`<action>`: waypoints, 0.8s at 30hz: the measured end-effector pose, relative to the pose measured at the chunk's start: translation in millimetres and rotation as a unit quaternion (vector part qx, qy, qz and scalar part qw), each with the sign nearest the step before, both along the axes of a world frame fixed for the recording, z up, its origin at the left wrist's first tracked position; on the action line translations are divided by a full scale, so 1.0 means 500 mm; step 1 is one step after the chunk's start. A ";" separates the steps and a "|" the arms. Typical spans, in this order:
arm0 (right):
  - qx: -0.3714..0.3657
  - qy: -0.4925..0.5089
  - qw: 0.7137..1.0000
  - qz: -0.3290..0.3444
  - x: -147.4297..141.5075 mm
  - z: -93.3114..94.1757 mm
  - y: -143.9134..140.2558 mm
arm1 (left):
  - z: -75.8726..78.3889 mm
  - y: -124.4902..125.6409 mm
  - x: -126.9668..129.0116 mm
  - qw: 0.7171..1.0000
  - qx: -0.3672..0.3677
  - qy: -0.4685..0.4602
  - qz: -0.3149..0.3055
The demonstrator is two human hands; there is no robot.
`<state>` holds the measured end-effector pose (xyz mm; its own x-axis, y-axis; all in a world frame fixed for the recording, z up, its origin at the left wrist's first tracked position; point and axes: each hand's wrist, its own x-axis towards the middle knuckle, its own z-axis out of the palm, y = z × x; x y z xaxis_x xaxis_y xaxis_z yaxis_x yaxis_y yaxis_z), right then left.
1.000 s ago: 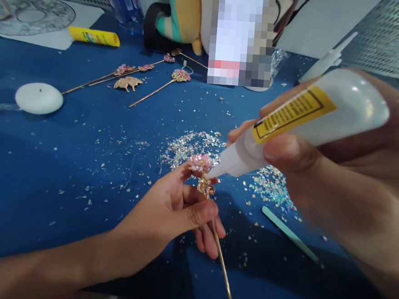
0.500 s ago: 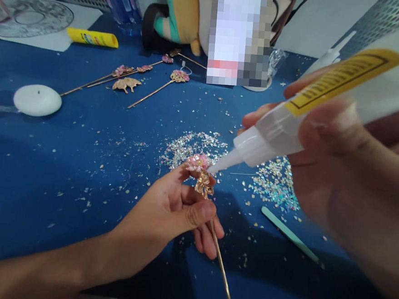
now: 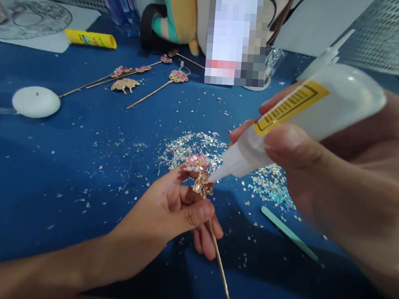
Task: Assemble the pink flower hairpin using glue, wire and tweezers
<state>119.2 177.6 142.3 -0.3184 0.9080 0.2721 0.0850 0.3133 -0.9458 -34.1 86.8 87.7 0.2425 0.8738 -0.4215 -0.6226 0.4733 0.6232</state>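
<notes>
Between the thumb and fingers of my left hand (image 3: pixel 178 212) is a gold hairpin (image 3: pixel 219 260), its long stem slanting down toward the front edge. Its head carries a pink flower (image 3: pixel 196 162) and, just below, a bare gold ornament (image 3: pixel 201 183). My right hand (image 3: pixel 347 187) is wrapped round a translucent white glue bottle (image 3: pixel 346 98) with a yellow label, tilted nozzle-down. The nozzle tip (image 3: pixel 214 174) is at the right side of the gold ornament; whether it touches cannot be made out.
Glittery flakes (image 3: pixel 195 144) lie heaped behind the hairpin, with more flakes (image 3: pixel 274 186) to the right. Mint tweezers (image 3: pixel 289 233) lie near my right hand. Farther back are a white candle (image 3: pixel 36 102), other hairpins (image 3: pixel 159 92), a yellow tube (image 3: pixel 91 38) and a plush toy (image 3: pixel 181 16).
My right hand has shifted the glue bottle left and down, and its nozzle has moved from beside the pink flower to the gold ornament below. My left hand stays nearly still.
</notes>
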 end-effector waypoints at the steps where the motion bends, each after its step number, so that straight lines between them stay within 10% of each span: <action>1: -0.022 -0.004 1.000 0.001 0.002 0.000 0.002 | 0.001 -0.001 0.000 1.000 -0.001 0.003 0.000; 12: -0.294 0.035 0.954 -0.039 0.019 0.010 0.073 | 0.006 -0.006 0.003 0.999 0.001 0.025 0.031; 24: -0.234 -0.074 0.966 0.077 0.108 -0.052 0.078 | 0.007 -0.001 0.002 0.994 0.004 0.095 0.045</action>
<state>173.4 216.8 116.1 -0.4642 0.8588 -0.2167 0.2168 -0.1270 -0.9679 -32.9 86.4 91.1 0.0802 0.8922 -0.4445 -0.5318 0.4155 0.7379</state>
